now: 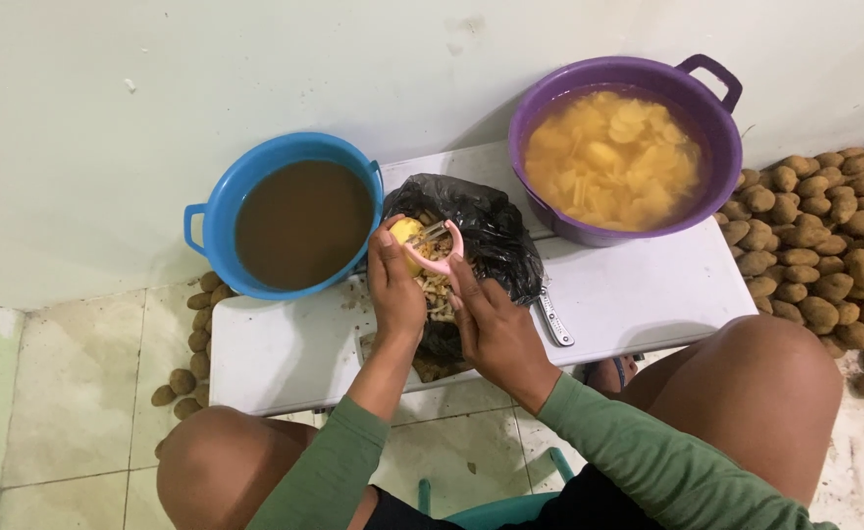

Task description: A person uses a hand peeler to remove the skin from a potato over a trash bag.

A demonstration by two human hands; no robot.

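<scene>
Holding a partly peeled yellow potato (405, 232): left hand (395, 285), fingers wrapped around it, above the black plastic bag (496, 236). Right hand (491, 319): closed on a pink peeler (439, 257), its blade set against the potato. Bag: open on the white tabletop (638, 294), pale peelings (439, 291) inside it. Blue tub (289, 214): at the tabletop's left end, filled with brown water. Purple tub (628, 147): at the right end, yellow peeled potato pieces in cloudy water. Knife (553, 319): lying on the tabletop just right of the bag. Unpeeled potatoes (834, 245): heaped on the floor at right; a smaller scatter (196, 339) on the tiled floor at left.
</scene>
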